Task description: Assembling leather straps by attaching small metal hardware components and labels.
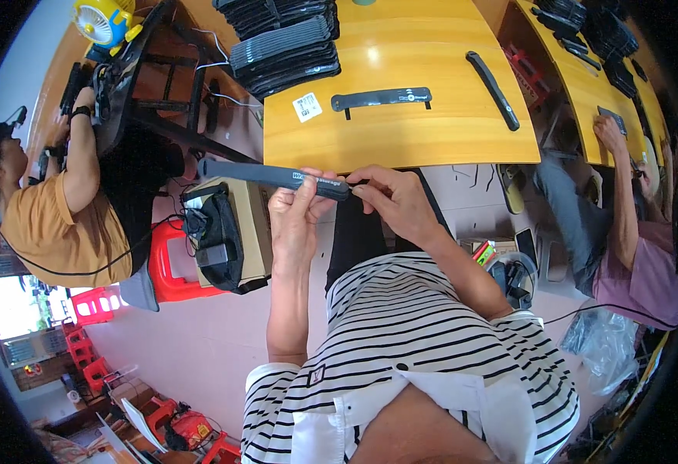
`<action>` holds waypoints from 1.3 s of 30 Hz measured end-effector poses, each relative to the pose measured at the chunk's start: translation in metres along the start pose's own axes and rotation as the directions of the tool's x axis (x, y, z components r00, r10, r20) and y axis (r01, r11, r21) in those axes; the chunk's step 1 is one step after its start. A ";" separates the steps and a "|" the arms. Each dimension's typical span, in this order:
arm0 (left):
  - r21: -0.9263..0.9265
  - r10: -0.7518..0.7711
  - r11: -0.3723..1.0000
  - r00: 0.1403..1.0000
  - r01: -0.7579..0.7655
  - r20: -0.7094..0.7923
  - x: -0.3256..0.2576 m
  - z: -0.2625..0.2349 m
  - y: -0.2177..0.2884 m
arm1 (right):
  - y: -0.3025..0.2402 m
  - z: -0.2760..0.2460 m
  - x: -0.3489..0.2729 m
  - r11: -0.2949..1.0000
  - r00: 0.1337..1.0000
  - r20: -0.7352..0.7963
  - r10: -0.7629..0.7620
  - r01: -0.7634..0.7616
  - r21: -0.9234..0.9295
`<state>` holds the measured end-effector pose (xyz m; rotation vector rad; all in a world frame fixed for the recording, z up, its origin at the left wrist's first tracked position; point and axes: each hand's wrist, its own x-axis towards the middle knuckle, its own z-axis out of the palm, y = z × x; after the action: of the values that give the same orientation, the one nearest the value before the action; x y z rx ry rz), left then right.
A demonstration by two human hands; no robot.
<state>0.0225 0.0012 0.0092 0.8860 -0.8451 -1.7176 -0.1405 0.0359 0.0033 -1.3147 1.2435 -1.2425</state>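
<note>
Between my hands is a long, flat black strap (pixel 254 173) with white printing, held in the air just off the table's near edge. My left hand (pixel 293 209) is closed around it near its right part, thumb on top. The fingertips of my right hand (pixel 397 203) are pinched together at the strap's right end; what small part they grip there is hard to see. A similar black strap (pixel 381 98) lies on the table ahead, with two short dark tabs sticking out below it. Another black strap (pixel 494 91) lies slanted at the table's right side.
The yellow table (pixel 432 143) also bears tall stacks of black straps (pixel 285 62) and a small white label (pixel 306 107). An open cardboard box (pixel 255 240) with a black bag stands left, beside a red stool (pixel 170 267). Co-workers (pixel 68 209) sit at tables on both sides.
</note>
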 end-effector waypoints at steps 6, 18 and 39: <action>-0.031 -0.193 0.980 0.975 0.197 0.113 0.006 -0.012 0.004 | -0.003 -0.008 0.002 0.937 0.957 0.101 -0.273 0.288 -0.195; -0.053 -0.323 0.942 0.936 0.333 0.136 0.003 -0.010 -0.011 | 0.010 -0.006 -0.002 0.918 0.940 0.168 -0.296 0.328 -0.221; -0.025 -0.378 0.915 0.878 0.403 0.294 0.007 -0.017 -0.019 | 0.024 -0.032 0.006 0.679 0.796 0.540 0.275 -0.558 0.477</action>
<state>0.0267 -0.0022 -0.0166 0.7998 -0.8064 -2.2617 -0.1745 0.0284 -0.0175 -0.6808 0.6640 -0.8335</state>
